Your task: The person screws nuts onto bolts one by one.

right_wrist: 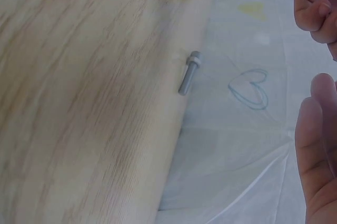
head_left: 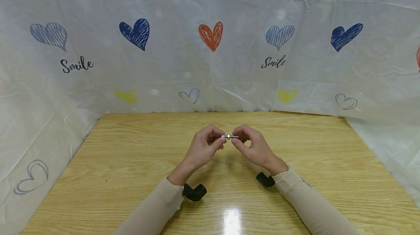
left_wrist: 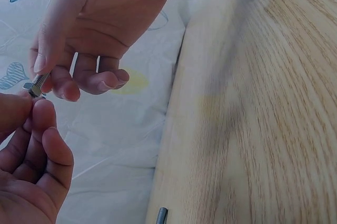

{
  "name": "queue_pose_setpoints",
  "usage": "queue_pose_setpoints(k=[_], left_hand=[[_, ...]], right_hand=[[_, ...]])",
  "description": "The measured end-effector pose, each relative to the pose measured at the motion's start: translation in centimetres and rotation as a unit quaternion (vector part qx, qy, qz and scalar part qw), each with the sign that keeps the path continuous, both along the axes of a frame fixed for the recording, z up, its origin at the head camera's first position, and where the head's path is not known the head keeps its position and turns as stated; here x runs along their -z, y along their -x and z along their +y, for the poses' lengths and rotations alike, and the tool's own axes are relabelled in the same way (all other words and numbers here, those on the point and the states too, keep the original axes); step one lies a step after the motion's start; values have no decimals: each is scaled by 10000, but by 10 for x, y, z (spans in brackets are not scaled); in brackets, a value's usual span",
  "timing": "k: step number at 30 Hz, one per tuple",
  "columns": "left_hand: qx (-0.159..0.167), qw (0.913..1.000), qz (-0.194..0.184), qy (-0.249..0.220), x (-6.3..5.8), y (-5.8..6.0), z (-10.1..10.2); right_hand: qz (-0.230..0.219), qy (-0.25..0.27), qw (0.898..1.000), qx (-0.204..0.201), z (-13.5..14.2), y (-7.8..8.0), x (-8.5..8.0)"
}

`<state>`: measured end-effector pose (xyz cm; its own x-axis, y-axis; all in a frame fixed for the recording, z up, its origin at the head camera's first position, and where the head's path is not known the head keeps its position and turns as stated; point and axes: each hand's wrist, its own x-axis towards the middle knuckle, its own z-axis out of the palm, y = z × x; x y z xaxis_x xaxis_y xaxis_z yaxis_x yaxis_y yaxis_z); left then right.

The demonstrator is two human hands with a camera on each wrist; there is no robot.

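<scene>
A metal bolt [head_left: 235, 137] is held level between both hands in the head view, a hex nut [head_left: 228, 136] around its shank. My left hand [head_left: 204, 147] pinches its left end between thumb and fingers. The right hand [head_left: 256, 147] has thumb and index finger on the threaded end. In the left wrist view, the left hand [left_wrist: 31, 166] is at lower left and the right hand [left_wrist: 100, 29] comes from above. The right wrist view shows only parts of the right hand [right_wrist: 318, 150] and left hand [right_wrist: 318, 11]; the held bolt is out of sight there.
Another bolt [right_wrist: 187, 77] lies near the edge of the wooden table [head_left: 131, 147]; its end also shows low in the left wrist view. White sheeting printed with hearts [head_left: 210, 67] hangs behind and beside the table. Dark camera mounts [head_left: 195, 192] sit at both wrists.
</scene>
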<state>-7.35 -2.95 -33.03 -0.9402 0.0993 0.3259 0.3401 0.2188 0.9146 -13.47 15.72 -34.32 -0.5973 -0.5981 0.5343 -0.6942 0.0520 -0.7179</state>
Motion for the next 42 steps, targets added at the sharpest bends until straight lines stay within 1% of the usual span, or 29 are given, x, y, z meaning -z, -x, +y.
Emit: queue_pose_setpoints(k=[9,20,25,29,33,37,40,42], left_hand=[[-55,10000,-7,45,1,0,-1],[-96,9999,-115,43,-1,0,-1],[-122,9998,-158,54,-1,0,-1],[-169,9995,-156,205,-3,-1,0],[-148,9982,-142,557,-5,-3,1],[-86,9958,17,915,-5,-4,2],[-64,9949,192,990,-5,-4,3],[-73,9949,234,981,3,1,1]], right_hand=[[34,205,9998,7,0,1,1],[29,254,9997,17,-1,3,1],[52,285,9996,-49,-1,3,1],[99,305,9995,-84,-1,3,2],[121,304,9994,-56,-1,3,4],[179,284,9994,-115,-2,3,5],[189,298,9992,-204,-2,3,6],[186,303,9991,-228,-3,2,6]])
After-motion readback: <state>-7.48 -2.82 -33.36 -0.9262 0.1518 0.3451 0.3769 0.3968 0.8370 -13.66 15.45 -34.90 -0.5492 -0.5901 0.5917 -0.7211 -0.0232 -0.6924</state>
